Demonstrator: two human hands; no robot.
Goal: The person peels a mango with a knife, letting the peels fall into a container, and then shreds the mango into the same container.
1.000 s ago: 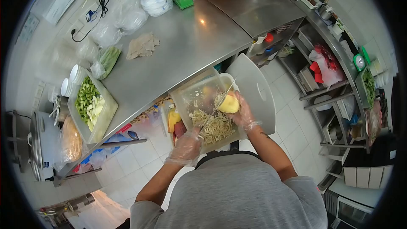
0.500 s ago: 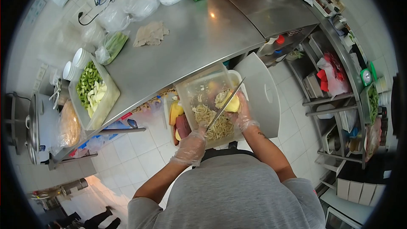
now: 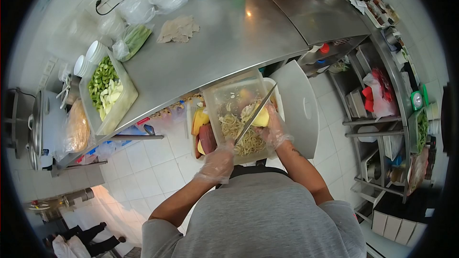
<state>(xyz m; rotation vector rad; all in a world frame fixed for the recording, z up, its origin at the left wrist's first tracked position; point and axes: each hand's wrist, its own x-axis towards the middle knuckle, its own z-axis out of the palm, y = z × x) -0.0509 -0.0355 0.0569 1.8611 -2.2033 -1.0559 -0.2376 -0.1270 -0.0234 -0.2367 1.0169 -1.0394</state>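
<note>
My left hand (image 3: 218, 162), in a clear plastic glove, is closed round the handle of a long knife (image 3: 250, 121). The blade slants up to the right across a pale yellow rounded piece of produce (image 3: 261, 117) with a shredded face. My gloved right hand (image 3: 277, 133) grips that piece from its right side. Both hands are over a translucent plastic tub (image 3: 213, 96), where thin pale shreds (image 3: 248, 142) lie heaped. Left of the tub, a white container (image 3: 189, 123) holds purple-red pieces (image 3: 207, 139) and yellow pieces (image 3: 200, 120).
A steel counter (image 3: 224, 33) runs ahead, with a crumpled cloth (image 3: 178, 29) and a tub (image 3: 125, 110) of cut green and pale vegetables. A large white bin (image 3: 301, 110) stands right of my hands. Steel shelves (image 3: 373, 129) are farther right. Another person (image 3: 83, 239) is at lower left.
The view has shifted a little. The knife still crosses the yellow piece, and both hands keep their grips. More of the other person at lower left shows.
</note>
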